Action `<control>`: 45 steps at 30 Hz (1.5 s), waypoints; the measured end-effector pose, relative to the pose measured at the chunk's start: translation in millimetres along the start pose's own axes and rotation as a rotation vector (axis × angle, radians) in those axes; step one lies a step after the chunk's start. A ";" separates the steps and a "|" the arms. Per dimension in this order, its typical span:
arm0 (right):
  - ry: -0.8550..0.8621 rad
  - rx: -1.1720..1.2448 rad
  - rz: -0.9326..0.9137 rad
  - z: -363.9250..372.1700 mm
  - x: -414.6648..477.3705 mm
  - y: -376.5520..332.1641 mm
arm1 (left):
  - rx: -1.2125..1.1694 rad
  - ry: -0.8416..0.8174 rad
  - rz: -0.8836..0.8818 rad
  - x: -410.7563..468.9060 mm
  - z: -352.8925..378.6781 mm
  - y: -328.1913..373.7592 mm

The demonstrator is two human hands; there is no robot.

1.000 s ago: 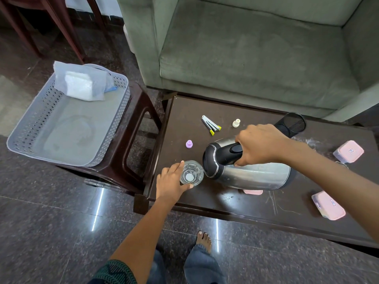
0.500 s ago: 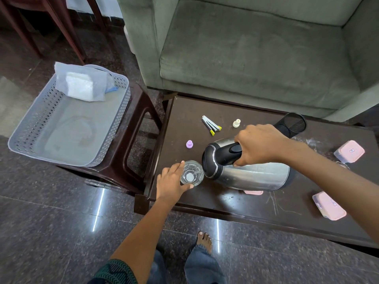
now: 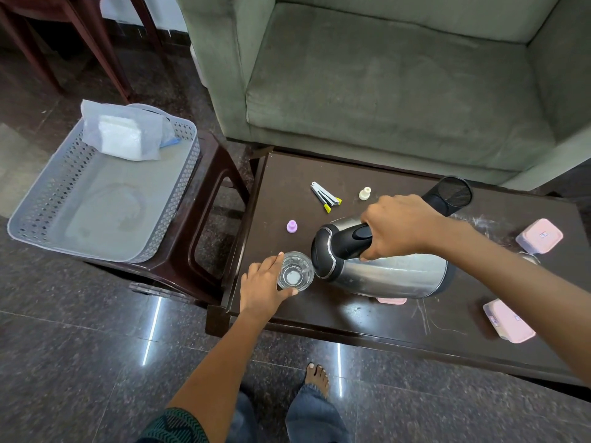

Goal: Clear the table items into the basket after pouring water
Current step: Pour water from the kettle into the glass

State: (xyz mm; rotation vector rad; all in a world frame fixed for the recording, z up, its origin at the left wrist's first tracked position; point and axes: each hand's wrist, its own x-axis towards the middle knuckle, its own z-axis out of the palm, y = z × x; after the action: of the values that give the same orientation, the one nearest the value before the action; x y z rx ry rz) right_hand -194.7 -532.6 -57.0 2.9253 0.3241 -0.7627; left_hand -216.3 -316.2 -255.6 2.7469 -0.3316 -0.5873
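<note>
Head view shows the grey basket (image 3: 44, 199) at far left on a stool (image 3: 179, 266), well apart from the dark table (image 3: 351, 318). There the left hand (image 3: 260, 287) holds a glass (image 3: 295, 274) with curled fingers, and the right hand (image 3: 399, 227) grips the handle of the tilted kettle (image 3: 387, 278), spout at the glass rim

Single head-worn wide-angle view, angled steeply down, close over table (image 3: 287, 187); basket (image 3: 96, 203) at 10 o'clock, sofa (image 3: 383, 91) 12 o'clock.

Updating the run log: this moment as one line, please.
step: pouring | right hand: grips kettle, tipped toward glass | left hand: holds glass on table | basket: holds bagged white pack
</note>
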 end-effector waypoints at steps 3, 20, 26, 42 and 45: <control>0.005 0.002 -0.007 1.0 -0.5 1.1 | -0.002 -0.001 -0.001 0.3 -0.2 0.5; 0.051 0.018 -0.042 4.7 0.4 0.2 | 0.001 0.007 0.008 0.3 -1.4 0.8; 0.075 0.061 -0.028 5.1 -2.8 4.7 | -0.001 0.010 0.010 -0.2 -1.1 0.0; 0.276 0.801 0.140 17.7 -41.0 45.2 | -0.418 0.148 -0.056 4.2 -29.0 11.8; 0.364 0.872 0.137 -2.4 -40.4 30.6 | -0.863 0.278 -0.125 -0.6 -82.3 25.3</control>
State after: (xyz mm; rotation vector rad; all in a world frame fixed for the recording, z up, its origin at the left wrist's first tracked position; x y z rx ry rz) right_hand -221.0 -569.2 -33.7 3.8494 -0.2706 -0.3977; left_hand -185.5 -318.7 -175.2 1.9708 0.1432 -0.2681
